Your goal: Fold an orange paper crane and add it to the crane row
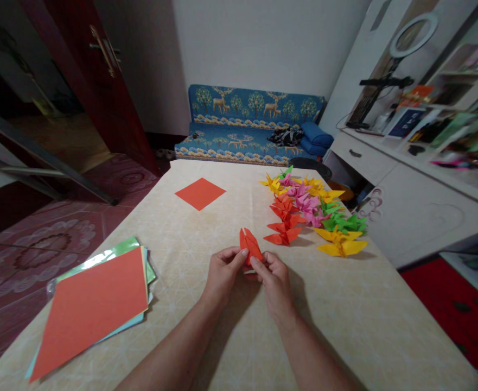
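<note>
A partly folded orange paper piece (249,245) stands up between both my hands above the middle of the table (361,315). My left hand (223,270) pinches its lower left side with thumb and fingers closed. My right hand (274,277) pinches its lower right side the same way. Just beyond the hands lie several finished paper cranes (314,209) in orange, pink, yellow and green, grouped toward the right. A single flat orange square sheet (200,193) lies farther back, left of centre.
A stack of coloured paper sheets (94,304) with an orange one on top sits at the table's near left. A white cabinet (421,206) stands to the right, a blue patterned sofa (250,127) beyond the table's far end.
</note>
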Tool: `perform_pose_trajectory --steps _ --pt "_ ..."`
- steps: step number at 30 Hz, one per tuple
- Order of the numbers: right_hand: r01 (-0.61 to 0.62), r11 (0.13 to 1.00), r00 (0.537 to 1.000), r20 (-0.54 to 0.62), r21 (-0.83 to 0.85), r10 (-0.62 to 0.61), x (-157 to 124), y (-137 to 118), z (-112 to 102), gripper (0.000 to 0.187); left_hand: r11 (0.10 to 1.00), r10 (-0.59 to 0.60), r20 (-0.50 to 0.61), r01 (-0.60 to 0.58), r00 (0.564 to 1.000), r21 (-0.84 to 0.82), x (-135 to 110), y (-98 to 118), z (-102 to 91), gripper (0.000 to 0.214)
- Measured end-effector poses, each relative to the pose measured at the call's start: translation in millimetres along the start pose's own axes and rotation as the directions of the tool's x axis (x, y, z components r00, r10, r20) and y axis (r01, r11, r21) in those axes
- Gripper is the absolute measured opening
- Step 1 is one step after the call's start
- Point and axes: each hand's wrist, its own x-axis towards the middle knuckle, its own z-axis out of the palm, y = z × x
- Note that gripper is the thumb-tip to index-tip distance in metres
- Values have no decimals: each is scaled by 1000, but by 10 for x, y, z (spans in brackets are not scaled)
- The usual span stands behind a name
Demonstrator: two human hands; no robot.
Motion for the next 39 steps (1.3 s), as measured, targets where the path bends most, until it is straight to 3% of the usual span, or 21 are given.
perform_pose_trajectory --steps 3,7,13,18,27,39 --pt "59 993 997 -52 -107 -65 3 -25 -4 25 999 15 -28 -14 999 42 9 18 -12 20" --pt "182 948 958 -169 -262 -231 21 -40 -13 25 991 51 -52 -44 997 124 25 14 -8 21" --pt "219 886 940 -156 -408 -304 35 -18 -33 15 980 78 7 -78 997 185 26 -11 -4 22" --pt "322 804 887 -137 -500 -441 64 -26 -64 15 968 83 28 -87 996 236 26 -15 -6 23" --pt "182 943 953 -188 -277 -239 68 -19 -96 23 998 -43 55 40 998 56 28 2 20 28" --pt "131 976 963 -209 -176 -168 66 -4 -46 25 998 -36 57 33 998 54 34 7 3 27"
